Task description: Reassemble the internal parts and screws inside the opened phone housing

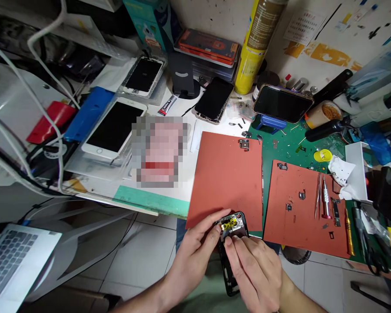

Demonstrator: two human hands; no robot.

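My left hand [195, 248] grips the upper left side of an opened phone housing [228, 269], its thumb by the top end. The housing is black and narrow, tilted above my lap at the table's front edge. A yellow flex part [228, 224] shows inside its top. My right hand [256, 271] lies over the middle of the housing with thumb and fingers pressed together. Whatever sits between those fingertips is hidden. Just beyond is a reddish-brown work mat [228, 178] with a small metal part [244, 144] near its far right corner.
On the second mat [280, 226] at right lie tweezers [318, 195], a screwdriver [326, 200] and small phone parts. A propped phone [283, 104] and a yellow spray can [257, 48] stand behind. White cables [45, 78], a white phone [114, 126] and a laptop [22, 265] occupy the left.
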